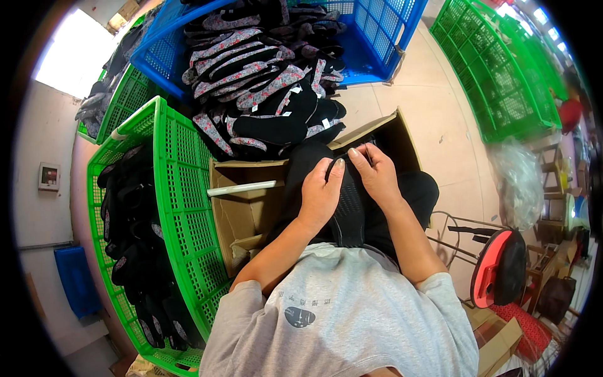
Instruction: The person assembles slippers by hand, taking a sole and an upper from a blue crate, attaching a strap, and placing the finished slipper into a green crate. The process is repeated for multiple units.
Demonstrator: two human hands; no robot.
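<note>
A black piece with a dotted surface (349, 210), shaped like a shoe sole or slipper, lies lengthwise over my lap. My left hand (321, 193) pinches its far left edge between thumb and fingers. At the far right edge, my right hand (379, 174) grips the same piece, thumb on top. The two thumbs are a short way apart, and the fingers underneath are partly hidden. Just beyond my hands stands an open cardboard box (402, 139), partly covered by my dark-trousered legs.
A blue crate (370, 38) stands ahead, next to a heap of black and floral padded pieces (264, 88). On my left a green crate (188, 220) holds more black pieces. Green crates (496, 75) and a red-and-black round stool (502, 267) are at right.
</note>
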